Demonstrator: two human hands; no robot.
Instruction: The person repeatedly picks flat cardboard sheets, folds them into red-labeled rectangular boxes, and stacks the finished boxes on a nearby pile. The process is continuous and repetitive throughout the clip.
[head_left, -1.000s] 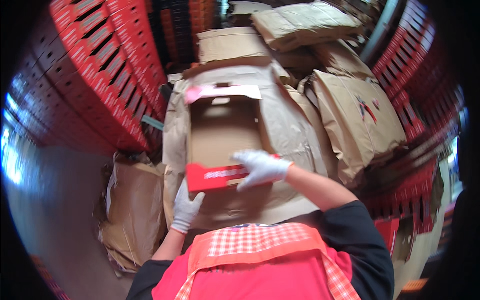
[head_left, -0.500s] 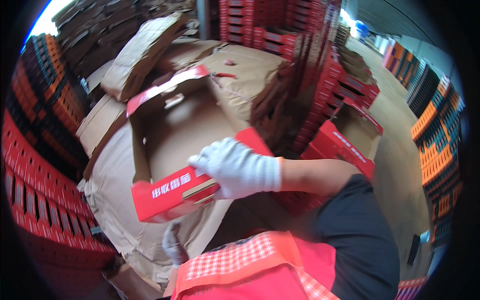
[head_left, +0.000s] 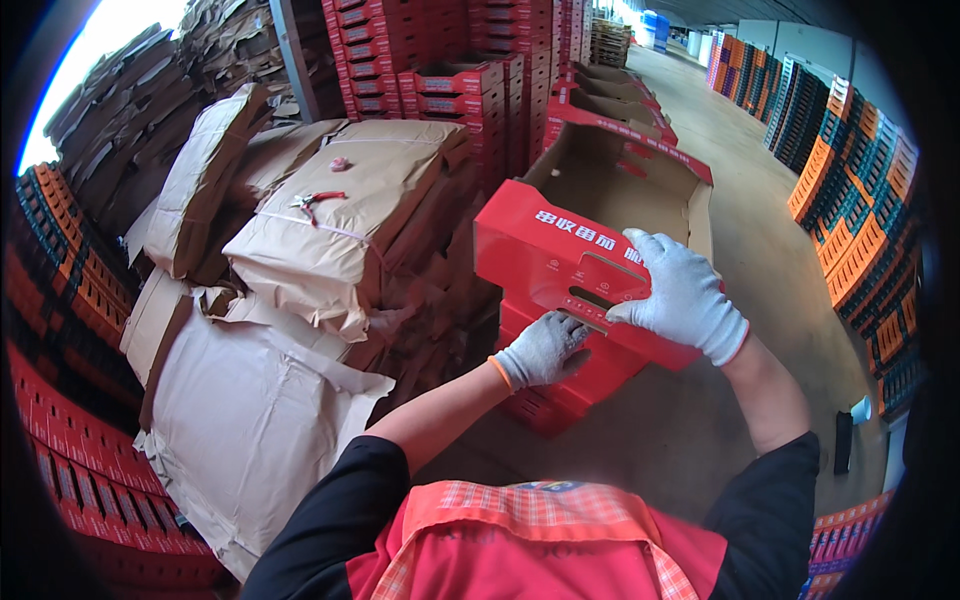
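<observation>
An open-topped cardboard box (head_left: 515,235), red outside and brown inside, sits slightly tilted over a stack of similar red boxes (head_left: 545,400). My right hand (head_left: 680,295), in a white knit glove, grips its near wall, with the thumb by the handle slot and the fingers over the upper edge. Gloved too, my left hand (head_left: 543,350) is at the lower part of the same wall, fingers bent against it just below the slot. Whether the box rests fully on the stack cannot be made out.
Left of the stack lie paper-wrapped bundles (head_left: 270,400); red-handled clippers (head_left: 318,203) rest on one bundle (head_left: 390,150). Tall red box stacks (head_left: 480,110) stand behind. Orange and green crates (head_left: 850,210) line the right side beyond the concrete floor (head_left: 740,220).
The box has swung from over the paper bundles on the left to the stack on the right, carried by my right hand. My left hand has come up from below to its near wall.
</observation>
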